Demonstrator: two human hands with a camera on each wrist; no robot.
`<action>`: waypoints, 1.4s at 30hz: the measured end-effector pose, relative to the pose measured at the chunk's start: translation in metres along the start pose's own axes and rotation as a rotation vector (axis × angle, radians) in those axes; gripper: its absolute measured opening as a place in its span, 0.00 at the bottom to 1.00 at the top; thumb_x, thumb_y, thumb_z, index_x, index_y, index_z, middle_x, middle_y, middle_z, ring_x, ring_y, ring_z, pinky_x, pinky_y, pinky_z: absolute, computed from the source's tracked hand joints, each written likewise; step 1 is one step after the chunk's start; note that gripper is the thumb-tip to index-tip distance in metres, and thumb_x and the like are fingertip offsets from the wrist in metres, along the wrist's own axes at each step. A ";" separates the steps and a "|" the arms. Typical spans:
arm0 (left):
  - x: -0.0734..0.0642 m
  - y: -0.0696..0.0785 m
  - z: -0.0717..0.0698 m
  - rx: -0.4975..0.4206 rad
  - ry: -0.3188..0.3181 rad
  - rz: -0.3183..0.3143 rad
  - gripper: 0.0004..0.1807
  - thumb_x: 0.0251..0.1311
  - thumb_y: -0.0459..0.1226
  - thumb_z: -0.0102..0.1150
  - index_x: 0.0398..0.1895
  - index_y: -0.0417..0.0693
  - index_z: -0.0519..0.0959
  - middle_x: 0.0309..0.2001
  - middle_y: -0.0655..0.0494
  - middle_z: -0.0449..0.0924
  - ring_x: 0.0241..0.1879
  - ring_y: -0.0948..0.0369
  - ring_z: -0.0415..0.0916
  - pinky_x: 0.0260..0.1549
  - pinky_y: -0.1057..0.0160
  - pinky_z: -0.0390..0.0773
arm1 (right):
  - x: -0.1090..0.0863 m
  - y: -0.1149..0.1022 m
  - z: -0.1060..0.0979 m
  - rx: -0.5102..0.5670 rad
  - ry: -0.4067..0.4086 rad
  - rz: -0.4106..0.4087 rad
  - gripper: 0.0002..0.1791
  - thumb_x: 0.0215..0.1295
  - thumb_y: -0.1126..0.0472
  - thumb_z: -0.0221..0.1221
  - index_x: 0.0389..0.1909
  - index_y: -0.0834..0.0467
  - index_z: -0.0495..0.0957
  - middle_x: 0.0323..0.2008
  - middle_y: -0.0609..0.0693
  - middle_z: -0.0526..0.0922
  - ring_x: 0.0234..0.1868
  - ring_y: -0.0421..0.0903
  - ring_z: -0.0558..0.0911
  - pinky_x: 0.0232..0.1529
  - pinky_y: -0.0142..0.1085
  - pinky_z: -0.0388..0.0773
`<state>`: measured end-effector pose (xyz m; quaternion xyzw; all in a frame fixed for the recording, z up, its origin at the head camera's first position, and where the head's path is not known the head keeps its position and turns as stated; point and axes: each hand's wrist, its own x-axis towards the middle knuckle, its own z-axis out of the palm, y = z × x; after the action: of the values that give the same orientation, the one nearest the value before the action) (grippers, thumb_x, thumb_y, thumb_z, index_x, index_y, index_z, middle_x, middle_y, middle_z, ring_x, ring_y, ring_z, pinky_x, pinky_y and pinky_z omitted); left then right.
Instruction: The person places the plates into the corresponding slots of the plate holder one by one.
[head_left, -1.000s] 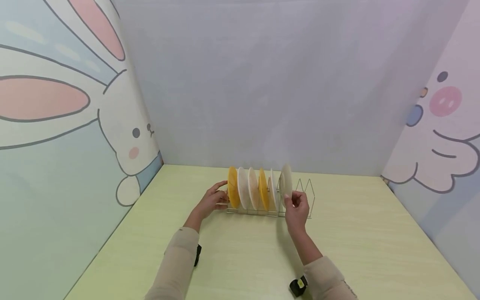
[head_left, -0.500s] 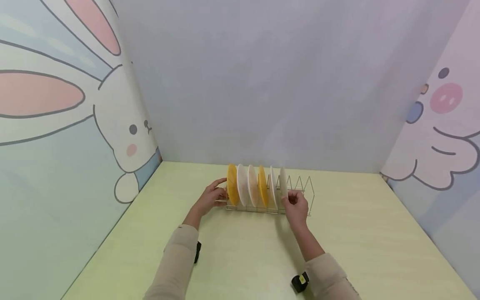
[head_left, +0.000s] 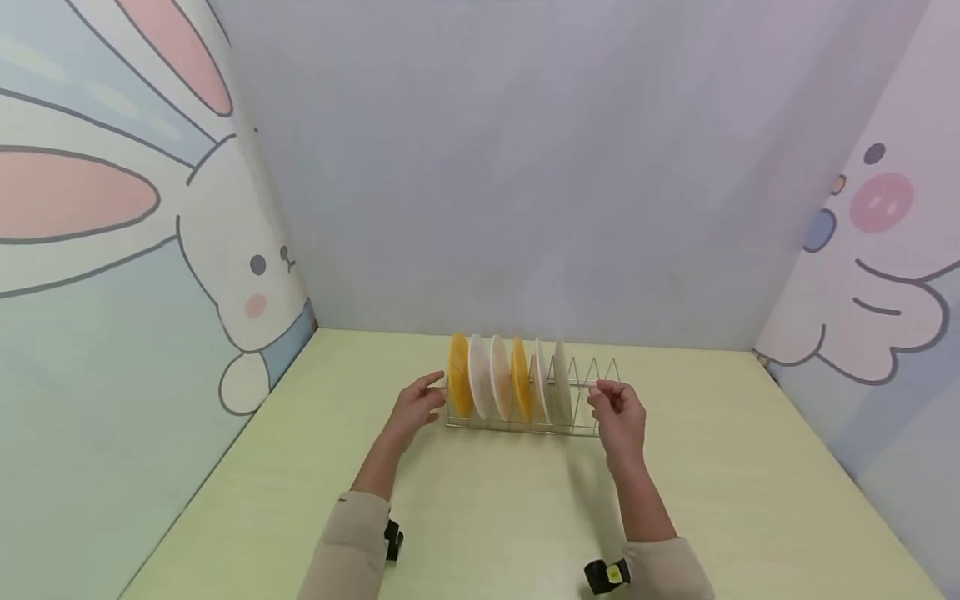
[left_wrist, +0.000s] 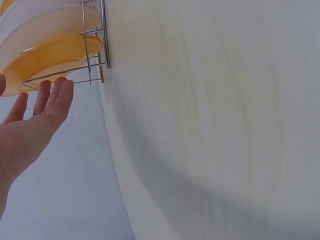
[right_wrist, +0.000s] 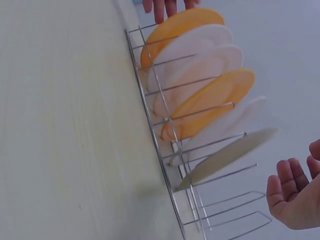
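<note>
Several plates stand on edge in a wire dish rack [head_left: 585, 432]. From the left come an orange plate [head_left: 459, 375], a white plate [head_left: 477, 377], a pale pink plate [head_left: 499, 379], a second orange plate [head_left: 521, 383], another white one and a greyish-beige plate [head_left: 562, 387]. My right hand [head_left: 621, 419] is right of the beige plate, fingers loosely bent and holding nothing; the right wrist view shows a gap between its fingertips [right_wrist: 274, 189] and that plate. My left hand [head_left: 415, 410] has its fingers spread at the rack's left end, close to the first orange plate.
The rack stands on a pale yellow-green table [head_left: 487, 517], near a plain grey back wall [head_left: 487, 183]. Printed side walls with cartoon animals [head_left: 240, 250] border the table left and right. Vacant wire slots are at the rack's right end.
The right hand lowered the beige plate into its slot, let go of it and drew away to the right. The left hand has moved slightly back from the rack's end.
</note>
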<state>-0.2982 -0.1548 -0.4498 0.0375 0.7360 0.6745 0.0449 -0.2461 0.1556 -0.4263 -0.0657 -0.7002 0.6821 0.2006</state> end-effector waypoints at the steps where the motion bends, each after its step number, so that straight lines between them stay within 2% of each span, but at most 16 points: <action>1: -0.003 0.002 0.002 0.014 0.038 0.013 0.26 0.63 0.39 0.53 0.64 0.44 0.66 0.50 0.44 0.75 0.51 0.45 0.70 0.48 0.42 0.70 | 0.002 0.002 -0.003 0.011 0.013 -0.011 0.14 0.67 0.63 0.54 0.48 0.69 0.70 0.39 0.56 0.75 0.35 0.37 0.77 0.35 0.26 0.75; 3: -0.008 0.005 0.006 0.046 0.112 0.031 0.26 0.64 0.42 0.54 0.64 0.45 0.66 0.53 0.43 0.72 0.52 0.46 0.69 0.49 0.43 0.70 | 0.006 0.006 -0.010 0.030 0.056 -0.040 0.14 0.66 0.63 0.55 0.46 0.69 0.70 0.37 0.54 0.77 0.33 0.37 0.78 0.34 0.26 0.75; 6: -0.015 0.008 0.014 0.084 0.188 0.054 0.28 0.65 0.46 0.52 0.66 0.46 0.65 0.60 0.41 0.66 0.55 0.46 0.67 0.51 0.44 0.68 | 0.011 0.013 -0.022 0.027 0.132 -0.090 0.12 0.66 0.64 0.54 0.45 0.69 0.72 0.35 0.53 0.77 0.32 0.37 0.78 0.31 0.24 0.73; 8: -0.018 0.009 0.020 0.072 0.218 0.052 0.30 0.65 0.49 0.51 0.67 0.47 0.63 0.64 0.42 0.62 0.58 0.45 0.64 0.53 0.44 0.66 | 0.013 0.016 -0.029 0.011 0.155 -0.110 0.13 0.67 0.64 0.53 0.46 0.70 0.72 0.36 0.54 0.78 0.35 0.39 0.76 0.33 0.23 0.72; 10: -0.022 0.010 0.025 0.055 0.235 0.050 0.32 0.65 0.52 0.48 0.68 0.47 0.60 0.66 0.42 0.59 0.61 0.45 0.61 0.56 0.43 0.62 | 0.014 0.019 -0.036 -0.022 0.137 -0.096 0.16 0.69 0.61 0.51 0.50 0.69 0.72 0.43 0.56 0.77 0.42 0.41 0.75 0.38 0.25 0.71; 13: -0.024 0.011 0.031 0.035 0.232 0.038 0.37 0.65 0.57 0.43 0.70 0.45 0.56 0.68 0.44 0.55 0.65 0.46 0.55 0.59 0.43 0.56 | 0.017 0.022 -0.044 -0.077 0.022 -0.018 0.25 0.72 0.52 0.46 0.62 0.64 0.65 0.59 0.58 0.69 0.58 0.47 0.68 0.54 0.33 0.66; 15: -0.026 0.012 0.035 0.030 0.207 0.018 0.39 0.65 0.59 0.40 0.71 0.44 0.53 0.69 0.45 0.52 0.67 0.46 0.50 0.61 0.43 0.51 | 0.019 0.023 -0.049 -0.111 -0.107 0.052 0.33 0.72 0.46 0.41 0.70 0.60 0.53 0.68 0.57 0.57 0.66 0.51 0.57 0.63 0.42 0.57; 18: -0.027 0.013 0.042 0.031 0.150 0.002 0.38 0.67 0.57 0.36 0.71 0.42 0.50 0.70 0.45 0.49 0.68 0.46 0.45 0.62 0.43 0.45 | 0.023 0.027 -0.055 -0.124 -0.317 0.115 0.39 0.72 0.40 0.34 0.73 0.58 0.35 0.72 0.58 0.39 0.70 0.56 0.43 0.65 0.53 0.44; 20: -0.028 0.014 0.045 0.023 0.114 0.004 0.39 0.68 0.57 0.35 0.71 0.40 0.48 0.71 0.44 0.47 0.68 0.46 0.43 0.62 0.43 0.43 | 0.026 0.029 -0.057 -0.120 -0.434 0.131 0.39 0.72 0.40 0.31 0.72 0.58 0.29 0.71 0.60 0.33 0.70 0.59 0.38 0.64 0.56 0.41; 22: -0.028 0.013 0.048 0.026 0.097 0.010 0.41 0.67 0.58 0.37 0.72 0.40 0.47 0.71 0.44 0.46 0.68 0.47 0.43 0.62 0.43 0.44 | 0.027 0.030 -0.059 -0.113 -0.506 0.132 0.39 0.72 0.40 0.28 0.71 0.60 0.27 0.71 0.62 0.32 0.69 0.61 0.36 0.63 0.58 0.41; 25: -0.029 0.012 0.049 0.021 0.097 0.007 0.46 0.62 0.62 0.41 0.72 0.41 0.46 0.71 0.44 0.46 0.68 0.47 0.44 0.63 0.45 0.46 | 0.028 0.030 -0.061 -0.099 -0.560 0.127 0.38 0.73 0.41 0.26 0.71 0.61 0.27 0.70 0.65 0.33 0.68 0.62 0.36 0.63 0.58 0.40; 29: -0.029 0.011 0.050 0.022 0.097 0.008 0.49 0.57 0.65 0.46 0.72 0.42 0.48 0.70 0.44 0.48 0.68 0.47 0.46 0.62 0.46 0.49 | 0.028 0.029 -0.065 -0.067 -0.563 0.131 0.37 0.73 0.42 0.26 0.71 0.62 0.27 0.70 0.65 0.34 0.68 0.62 0.37 0.63 0.58 0.39; 34: -0.029 0.009 0.046 0.018 0.060 0.024 0.47 0.61 0.61 0.45 0.72 0.39 0.47 0.70 0.42 0.48 0.67 0.46 0.47 0.62 0.46 0.50 | 0.022 0.031 -0.065 -0.108 -0.558 0.124 0.38 0.74 0.43 0.30 0.70 0.63 0.26 0.70 0.64 0.32 0.69 0.62 0.37 0.64 0.56 0.40; 37: -0.023 0.006 0.038 -0.005 0.039 0.034 0.44 0.63 0.58 0.45 0.71 0.38 0.48 0.70 0.42 0.48 0.68 0.47 0.46 0.62 0.46 0.49 | 0.017 0.031 -0.062 -0.151 -0.596 0.122 0.40 0.74 0.43 0.33 0.69 0.63 0.23 0.70 0.62 0.28 0.69 0.61 0.35 0.64 0.54 0.40; 42: -0.004 0.005 0.024 -0.028 0.011 0.039 0.41 0.65 0.56 0.44 0.70 0.37 0.51 0.69 0.42 0.50 0.67 0.46 0.48 0.61 0.44 0.51 | -0.001 0.024 -0.061 -0.130 -0.651 0.160 0.42 0.74 0.44 0.35 0.68 0.61 0.19 0.70 0.62 0.25 0.69 0.58 0.32 0.64 0.52 0.39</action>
<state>-0.2916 -0.1308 -0.4470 0.0472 0.7258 0.6857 0.0282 -0.2272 0.2133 -0.4510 0.0880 -0.7622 0.6347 -0.0921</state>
